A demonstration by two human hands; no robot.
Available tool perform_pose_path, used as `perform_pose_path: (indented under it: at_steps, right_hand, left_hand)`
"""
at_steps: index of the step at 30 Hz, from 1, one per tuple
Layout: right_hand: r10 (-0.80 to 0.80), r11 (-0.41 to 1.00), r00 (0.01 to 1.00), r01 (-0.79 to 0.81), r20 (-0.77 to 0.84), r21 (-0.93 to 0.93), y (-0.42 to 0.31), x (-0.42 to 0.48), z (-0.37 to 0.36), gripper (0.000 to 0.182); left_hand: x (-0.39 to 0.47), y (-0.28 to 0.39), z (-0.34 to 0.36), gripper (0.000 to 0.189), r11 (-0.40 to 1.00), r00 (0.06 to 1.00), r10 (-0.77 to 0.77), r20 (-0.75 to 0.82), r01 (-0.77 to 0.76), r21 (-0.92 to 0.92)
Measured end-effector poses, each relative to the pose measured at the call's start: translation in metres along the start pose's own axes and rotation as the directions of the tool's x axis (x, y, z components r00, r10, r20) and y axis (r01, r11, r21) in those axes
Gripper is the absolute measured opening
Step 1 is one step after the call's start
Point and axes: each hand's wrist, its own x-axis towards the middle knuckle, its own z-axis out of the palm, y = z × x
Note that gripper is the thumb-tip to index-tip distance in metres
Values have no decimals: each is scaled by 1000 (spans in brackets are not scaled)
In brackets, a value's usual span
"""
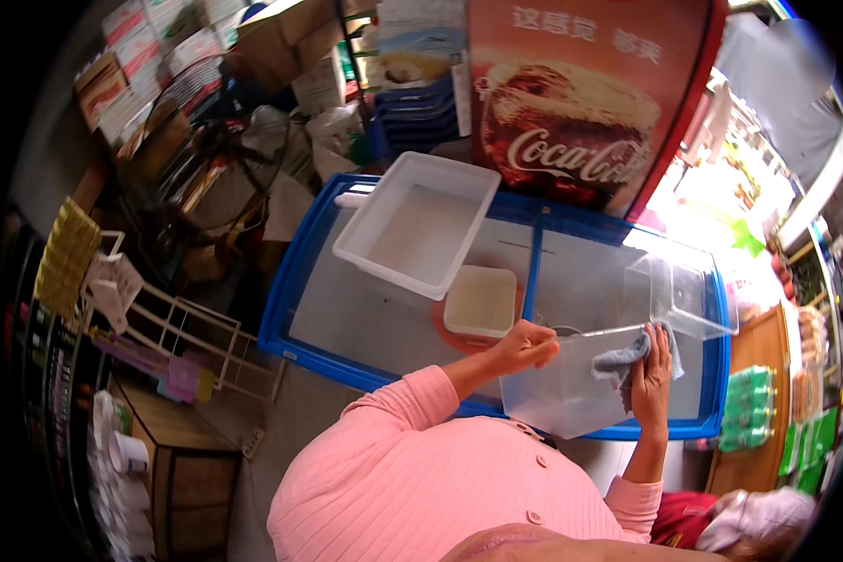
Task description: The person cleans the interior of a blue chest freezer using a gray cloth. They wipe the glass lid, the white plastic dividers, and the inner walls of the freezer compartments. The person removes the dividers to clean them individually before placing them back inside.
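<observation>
A transparent plastic bin [558, 393] is tilted in front of me over the near edge of a blue-framed chest freezer [411, 309]. My left hand [530, 346], fingers curled, grips the bin's upper left corner. With my right hand [652, 379] I hold a blue-grey cloth [622, 362] against the bin's right side. Left of the bin, a square white tub [480, 298] stands on the freezer's glass lid, a reddish round shape partly hidden beneath it. A larger translucent white tray [421, 225] lies behind that tub. Another transparent container [688, 302] rests at the lid's right end.
A red Coca-Cola panel [569, 140] rises behind the freezer. A standing fan [218, 140] and cardboard boxes crowd the back left, with a white wire rack [183, 316] nearer. Green bottles [748, 407] stand at right. Another person [716, 520] is at the lower right.
</observation>
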Motion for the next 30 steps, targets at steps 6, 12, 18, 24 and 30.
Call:
perform_pose_path:
  at_steps: [6,12,18,24,30]
  right_hand:
    - [-19,999,999,20,-30,37,-10,12,16,51]
    - [-197,980,975,198,98,-1,-71,7,29,63]
    - [-359,926,884,377,300,-3,-107,-8,31,63]
    - [-123,990,992,125,39,-66,12,18,10,61]
    - [-209,965,975,217,70,-150,-28,12,30,63]
  left_hand:
    - [-1,16,11,39,982,982,-87,-167,112,150]
    - [5,1,19,42,985,908,-58,-416,119,122]
    - [-4,-14,17,44,991,844,-79,-531,126,53]
    - [-11,-16,15,44,980,842,-200,-501,181,-87]
    - [-22,-32,22,42,983,826,-124,-550,178,46]
